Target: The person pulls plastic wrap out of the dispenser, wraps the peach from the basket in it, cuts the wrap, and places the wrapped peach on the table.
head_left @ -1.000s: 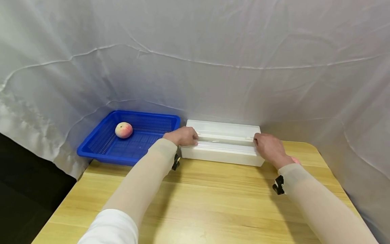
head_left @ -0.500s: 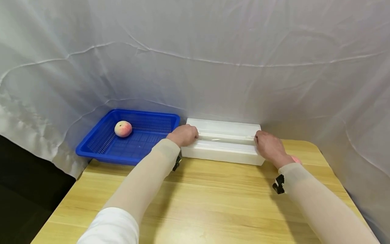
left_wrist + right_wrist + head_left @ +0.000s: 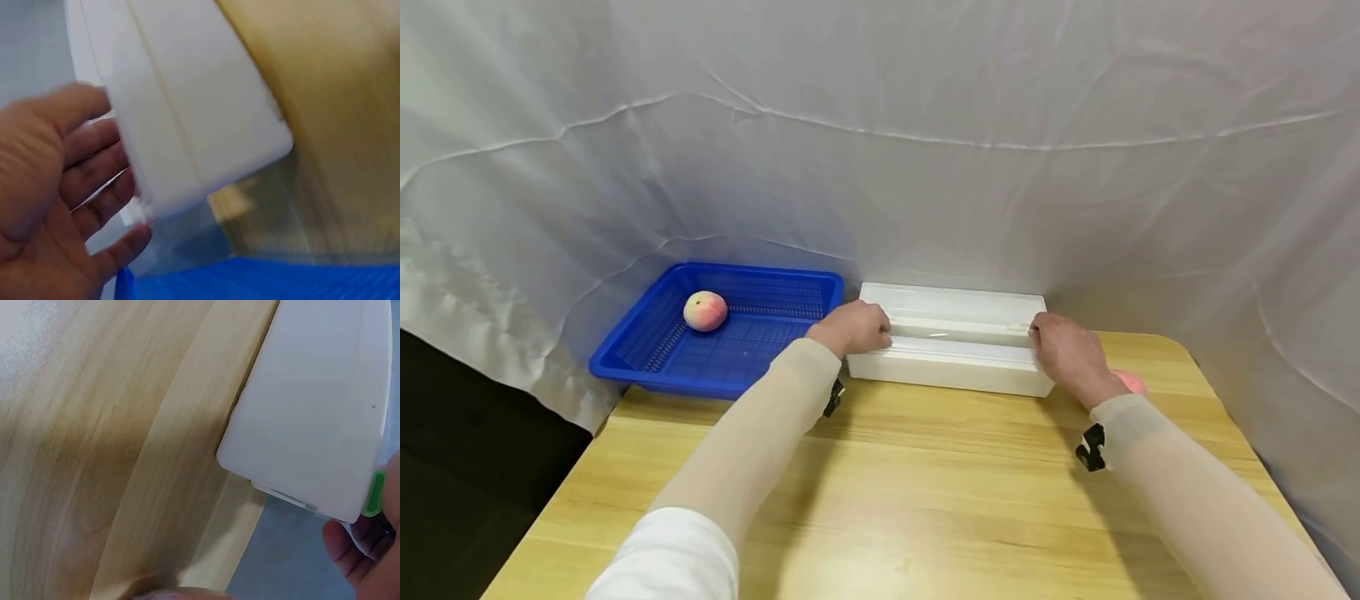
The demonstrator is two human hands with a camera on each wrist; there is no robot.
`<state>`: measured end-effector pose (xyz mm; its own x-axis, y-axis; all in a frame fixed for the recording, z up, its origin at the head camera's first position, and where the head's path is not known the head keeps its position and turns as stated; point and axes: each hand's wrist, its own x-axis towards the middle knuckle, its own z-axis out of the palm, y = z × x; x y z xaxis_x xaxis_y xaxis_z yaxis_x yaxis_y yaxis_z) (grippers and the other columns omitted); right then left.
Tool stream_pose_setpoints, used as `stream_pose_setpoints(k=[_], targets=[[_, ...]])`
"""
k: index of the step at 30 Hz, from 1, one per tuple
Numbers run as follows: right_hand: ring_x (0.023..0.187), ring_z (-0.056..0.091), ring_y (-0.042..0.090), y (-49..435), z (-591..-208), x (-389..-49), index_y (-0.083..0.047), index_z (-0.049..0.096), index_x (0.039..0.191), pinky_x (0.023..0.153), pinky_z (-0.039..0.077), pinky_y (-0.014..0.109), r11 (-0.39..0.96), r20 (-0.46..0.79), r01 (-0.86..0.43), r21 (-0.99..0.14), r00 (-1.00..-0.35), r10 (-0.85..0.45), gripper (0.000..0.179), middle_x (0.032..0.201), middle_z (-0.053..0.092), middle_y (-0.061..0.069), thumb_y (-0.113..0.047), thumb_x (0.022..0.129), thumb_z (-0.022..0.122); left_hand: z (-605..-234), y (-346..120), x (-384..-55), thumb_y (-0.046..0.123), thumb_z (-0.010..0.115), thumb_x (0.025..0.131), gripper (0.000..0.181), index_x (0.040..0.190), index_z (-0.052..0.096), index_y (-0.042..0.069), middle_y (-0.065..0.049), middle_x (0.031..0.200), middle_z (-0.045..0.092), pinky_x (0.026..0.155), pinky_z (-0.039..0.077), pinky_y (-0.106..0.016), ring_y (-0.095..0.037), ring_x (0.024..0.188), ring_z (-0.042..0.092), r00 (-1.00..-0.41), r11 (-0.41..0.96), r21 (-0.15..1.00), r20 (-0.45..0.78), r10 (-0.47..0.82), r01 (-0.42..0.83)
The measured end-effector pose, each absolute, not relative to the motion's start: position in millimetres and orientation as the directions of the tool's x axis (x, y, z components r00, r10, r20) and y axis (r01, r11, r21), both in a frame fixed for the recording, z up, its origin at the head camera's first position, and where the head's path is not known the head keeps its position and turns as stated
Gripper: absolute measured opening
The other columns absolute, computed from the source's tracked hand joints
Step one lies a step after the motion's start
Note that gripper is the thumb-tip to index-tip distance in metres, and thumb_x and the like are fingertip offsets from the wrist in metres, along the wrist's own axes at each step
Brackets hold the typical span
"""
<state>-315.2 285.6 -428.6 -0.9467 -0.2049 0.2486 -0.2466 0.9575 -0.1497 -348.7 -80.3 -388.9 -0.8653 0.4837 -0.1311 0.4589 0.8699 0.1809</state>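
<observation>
A long white box (image 3: 951,371) stands on the table by the curtain, with a lengthwise opening along its top and a raised white panel (image 3: 955,302) behind. Something thin and clear glints in that opening. My left hand (image 3: 855,327) grips the box's left end at the top edge; in the left wrist view its fingers (image 3: 94,153) bend against the edge of the white end. At the opposite end my right hand (image 3: 1070,350) pinches the top corner. A small green piece (image 3: 375,495) shows beside the right fingers in the right wrist view.
Left of the box sits a blue plastic basket (image 3: 658,381) holding a peach (image 3: 705,311). A pink rounded thing (image 3: 1131,382) lies partly hidden behind my right wrist. A grey-white curtain (image 3: 955,183) hangs close behind the wooden table (image 3: 917,475).
Both hands stay at the ends of the box. My left thumb slips out of sight and shows again at the edge. The whole head view has shifted slightly; basket and peach keep their places.
</observation>
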Motion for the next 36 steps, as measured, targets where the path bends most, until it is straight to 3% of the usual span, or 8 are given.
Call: stream_pose_setpoints(k=[2,5,13,18,24,29,33,36], targets=[[0.085,0.064,0.033,286.0,-430.1,-314.9,-0.002,0.064,0.109,0.075,0.057,0.058,0.956,0.254,-0.250,-0.156,-0.945,-0.205,0.025,0.099,0.069,0.016,-0.018,0.110,0.046,-391.5,-78.7,-347.3,0.028,0.069,0.103,0.015,0.098,0.076,0.016,0.006,0.099,0.071,0.081,0.052,-0.031,-0.013,0.087,0.060,-0.869,0.872,0.159,-0.114,0.481,0.463],[0.084,0.064,0.033,285.6,-432.1,-314.6,-0.003,0.064,0.108,0.075,0.057,0.058,0.954,0.258,-0.251,-0.163,-0.944,-0.204,0.023,0.098,0.069,0.016,-0.018,0.110,0.047,-393.7,-76.9,-345.1,0.030,0.073,0.102,0.018,0.114,0.080,0.019,0.003,0.117,0.077,0.093,0.058,-0.037,-0.016,0.102,0.068,-0.880,0.882,0.141,-0.095,0.465,0.451],[0.087,0.065,0.035,283.2,-433.7,-312.1,-0.002,0.064,0.112,0.078,0.056,0.059,0.954,0.240,-0.233,-0.190,-0.953,-0.185,0.025,0.102,0.069,0.018,-0.019,0.111,0.046,-390.5,-79.8,-344.8,0.012,0.064,0.101,0.012,0.092,0.071,0.017,0.002,0.095,0.070,0.079,0.052,-0.034,-0.017,0.086,0.060,-0.887,0.880,0.172,-0.060,0.459,0.444],[0.087,0.065,0.035,283.1,-435.2,-310.7,-0.002,0.063,0.112,0.077,0.056,0.059,0.950,0.250,-0.237,-0.202,-0.951,-0.184,0.027,0.101,0.069,0.017,-0.021,0.112,0.043,-389.8,-82.5,-345.8,0.009,0.050,0.107,0.016,0.103,0.066,0.013,-0.003,0.099,0.068,0.082,0.051,-0.035,-0.019,0.088,0.058,-0.877,0.871,0.150,-0.040,0.478,0.468],[0.081,0.062,0.031,285.7,-436.0,-310.1,-0.002,0.064,0.109,0.073,0.057,0.056,0.945,0.284,-0.267,-0.190,-0.936,-0.207,0.023,0.096,0.068,0.015,-0.018,0.110,0.047,-393.3,-81.7,-345.7,0.009,0.046,0.110,0.019,0.115,0.065,0.011,-0.008,0.102,0.072,0.082,0.057,-0.039,-0.022,0.085,0.063,-0.855,0.853,0.074,-0.001,0.518,0.517],[0.088,0.065,0.034,290.2,-432.2,-308.6,-0.001,0.066,0.110,0.083,0.057,0.058,0.926,0.279,-0.320,-0.199,-0.924,-0.260,0.017,0.102,0.071,0.017,-0.013,0.108,0.054,-391.4,-82.2,-345.0,0.002,0.051,0.105,0.033,0.128,0.072,0.013,-0.008,0.125,0.075,0.098,0.058,-0.041,-0.025,0.111,0.071,-0.846,0.845,0.070,-0.014,0.533,0.531],[0.101,0.068,0.040,294.1,-429.9,-305.4,0.001,0.069,0.118,0.095,0.055,0.060,0.910,0.242,-0.359,-0.210,-0.920,-0.307,0.019,0.114,0.073,0.022,-0.010,0.106,0.058,-390.0,-84.1,-346.6,-0.002,0.051,0.103,0.029,0.101,0.076,0.011,-0.002,0.101,0.072,0.088,0.054,-0.032,-0.019,0.096,0.065,-0.860,0.861,0.070,-0.043,0.508,0.504],[0.109,0.069,0.043,296.2,-428.6,-303.3,0.003,0.069,0.126,0.099,0.054,0.061,0.894,0.227,-0.398,-0.206,-0.908,-0.352,0.025,0.120,0.073,0.023,-0.006,0.105,0.060,-391.1,-85.6,-348.4,-0.005,0.046,0.101,0.029,0.079,0.055,0.011,-0.002,0.079,0.048,0.072,0.040,-0.031,-0.019,0.078,0.046,-0.875,0.876,0.092,-0.057,0.480,0.474]])
